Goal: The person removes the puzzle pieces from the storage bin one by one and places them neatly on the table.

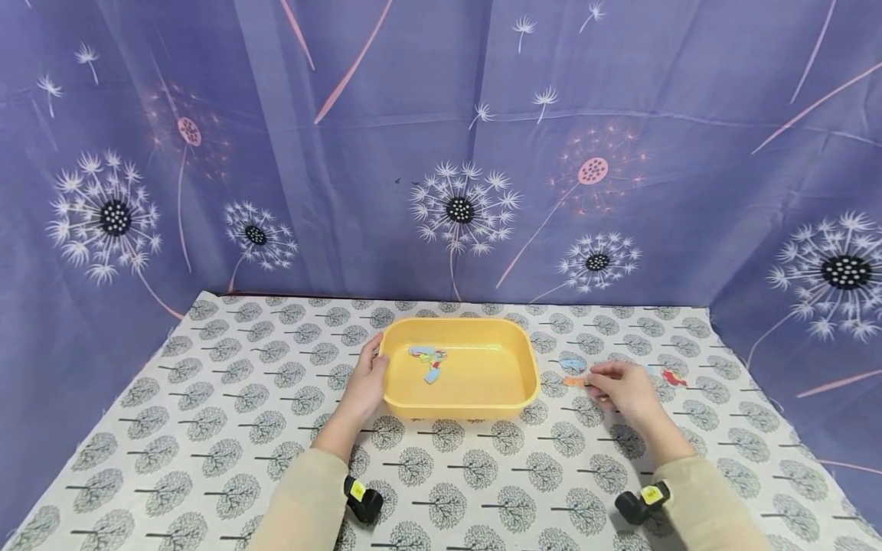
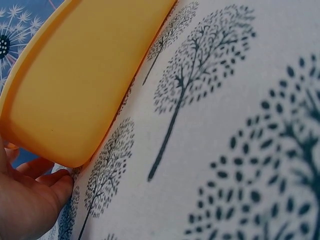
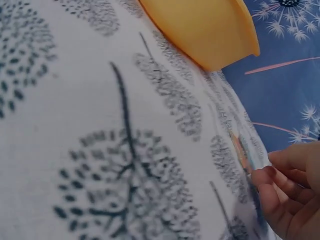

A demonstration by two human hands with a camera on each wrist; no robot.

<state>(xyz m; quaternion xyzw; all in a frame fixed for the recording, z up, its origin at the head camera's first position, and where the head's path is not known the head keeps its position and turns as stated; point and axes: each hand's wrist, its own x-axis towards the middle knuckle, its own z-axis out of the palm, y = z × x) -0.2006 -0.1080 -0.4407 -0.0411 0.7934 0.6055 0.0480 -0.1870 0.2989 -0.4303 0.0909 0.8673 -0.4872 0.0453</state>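
Observation:
A yellow plastic basin (image 1: pixel 462 398) sits on the tree-print cloth, with several small, flat coloured pieces (image 1: pixel 432 375) lying in its left half. My left hand (image 1: pixel 364 381) holds the basin by its left side; in the left wrist view the fingers (image 2: pixel 57 182) curl against its corner. To the right of the basin, my right hand (image 1: pixel 623 389) pinches the edge of a flat orange piece (image 1: pixel 573 382) between thumb and fingertips. A light blue flat piece (image 1: pixel 572 365) lies just behind the orange one. Another piece, red and yellow (image 1: pixel 674 377), lies right of this hand.
The white cloth (image 1: pixel 441 501) with grey trees covers the table. A purple curtain (image 1: pixel 358 191) with dandelion prints hangs along the back and both sides. Each wrist carries a small black camera, the left one (image 1: pixel 364 501) and the right one (image 1: pixel 641 501).

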